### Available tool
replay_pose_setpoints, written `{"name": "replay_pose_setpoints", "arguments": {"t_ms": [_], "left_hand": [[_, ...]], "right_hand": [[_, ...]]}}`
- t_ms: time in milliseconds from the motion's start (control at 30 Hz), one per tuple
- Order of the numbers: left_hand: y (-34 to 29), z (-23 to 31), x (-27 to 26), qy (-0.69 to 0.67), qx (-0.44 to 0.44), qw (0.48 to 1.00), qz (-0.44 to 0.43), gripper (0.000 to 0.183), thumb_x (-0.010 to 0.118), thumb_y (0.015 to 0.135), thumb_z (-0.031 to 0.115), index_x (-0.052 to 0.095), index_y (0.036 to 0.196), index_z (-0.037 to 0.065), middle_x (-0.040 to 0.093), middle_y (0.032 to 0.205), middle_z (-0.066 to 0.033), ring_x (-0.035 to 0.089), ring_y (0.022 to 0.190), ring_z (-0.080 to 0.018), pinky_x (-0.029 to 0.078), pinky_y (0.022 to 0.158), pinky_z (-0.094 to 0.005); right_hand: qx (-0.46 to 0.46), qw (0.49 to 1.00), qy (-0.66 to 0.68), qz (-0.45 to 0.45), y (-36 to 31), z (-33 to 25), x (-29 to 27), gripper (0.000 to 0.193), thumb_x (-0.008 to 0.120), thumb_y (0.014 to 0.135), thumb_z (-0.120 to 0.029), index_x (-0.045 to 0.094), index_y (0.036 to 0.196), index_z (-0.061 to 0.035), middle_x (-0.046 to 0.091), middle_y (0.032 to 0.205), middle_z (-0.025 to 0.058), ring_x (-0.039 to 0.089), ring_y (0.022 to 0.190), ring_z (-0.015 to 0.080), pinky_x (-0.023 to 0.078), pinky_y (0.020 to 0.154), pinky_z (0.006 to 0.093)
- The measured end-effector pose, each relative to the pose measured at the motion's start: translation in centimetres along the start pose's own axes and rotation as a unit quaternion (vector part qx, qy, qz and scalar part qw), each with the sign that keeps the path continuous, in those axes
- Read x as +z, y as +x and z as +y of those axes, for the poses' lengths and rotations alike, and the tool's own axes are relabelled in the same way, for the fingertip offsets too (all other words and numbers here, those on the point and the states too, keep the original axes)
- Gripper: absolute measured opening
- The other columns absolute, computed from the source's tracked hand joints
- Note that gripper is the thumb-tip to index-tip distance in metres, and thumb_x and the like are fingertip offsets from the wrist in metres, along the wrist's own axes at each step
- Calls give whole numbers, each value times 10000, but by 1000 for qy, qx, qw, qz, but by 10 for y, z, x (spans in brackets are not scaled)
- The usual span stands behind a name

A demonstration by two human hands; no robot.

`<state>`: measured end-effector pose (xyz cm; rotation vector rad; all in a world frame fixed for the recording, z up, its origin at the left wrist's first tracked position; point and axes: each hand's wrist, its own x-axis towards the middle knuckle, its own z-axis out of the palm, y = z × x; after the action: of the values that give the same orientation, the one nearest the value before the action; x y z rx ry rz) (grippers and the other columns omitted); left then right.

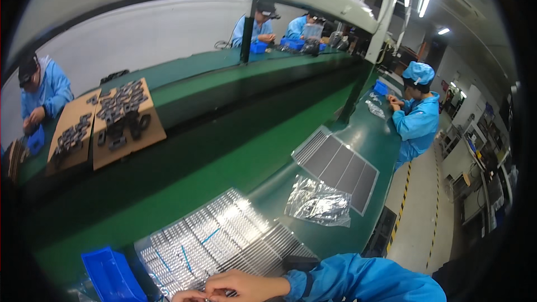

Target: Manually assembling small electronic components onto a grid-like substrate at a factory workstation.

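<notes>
My right hand [246, 285], at the end of a blue sleeve, is closed with its fingertips bent down at the lower edge of the view. Just left of it, my left hand [190, 296] shows only in part, its fingers drawn together against the right fingertips. Something small and shiny lies between them, too hidden to name. Both hands are over the near edge of a silvery sheet [196, 229] ruled in close rows, with a few thin blue strips [185, 258] on it. An open blue bin [113, 277] stands to the left of the hands.
Beyond the sheet lie a crumpled clear plastic bag [319, 204] and a dark grey panelled sheet [341, 165]. A green conveyor belt [224, 159] runs alongside. Across it, cardboard sheets [154, 117] hold many black parts. A co-worker in blue [417, 114] works at the right; others sit opposite.
</notes>
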<state>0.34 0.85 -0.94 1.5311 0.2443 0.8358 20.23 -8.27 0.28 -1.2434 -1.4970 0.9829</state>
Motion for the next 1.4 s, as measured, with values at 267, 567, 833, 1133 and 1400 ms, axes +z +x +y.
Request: {"name": "replay_pose_setpoints", "arguments": {"t_ms": [267,567,833,1133,1400], "left_hand": [[3,3,0,-4,-88,996,-2,75,757,911,38,689,910,4,686,1036,-158,652,939,-208,547,858,-348],[-4,1,-11,-14,-158,987,22,74,741,925,36,685,917,-10,700,1035,-162,656,930,-207,545,868,-347],[-9,15,-5,-69,-140,986,54,18,693,917,-39,677,926,-41,725,968,-170,685,901,-242,533,823,-338],[-16,114,-44,446,105,877,142,140,766,839,56,731,972,34,711,1030,-140,667,976,-318,516,876,-414],[12,112,-49,694,-71,689,198,310,773,791,84,790,1100,109,702,1357,-67,342,1497,-489,254,1161,-621]], "right_hand": [[-58,995,33,69,4,0,3,172,636,1023,-180,680,1042,-15,694,922,120,665,791,238,508,666,358],[-146,982,-53,112,4,8,-3,172,703,977,-183,702,1059,-32,691,989,143,670,857,299,531,746,396],[-268,936,-186,132,3,-1,-9,213,819,813,-88,760,1007,-22,733,994,67,690,858,243,587,763,344],[-162,959,-102,210,5,-19,-30,146,881,734,-43,788,846,-51,747,788,73,704,720,210,542,635,309],[-110,970,-134,171,-3,-43,-36,117,865,751,-44,791,840,-61,750,783,56,699,707,206,540,640,314]]}}
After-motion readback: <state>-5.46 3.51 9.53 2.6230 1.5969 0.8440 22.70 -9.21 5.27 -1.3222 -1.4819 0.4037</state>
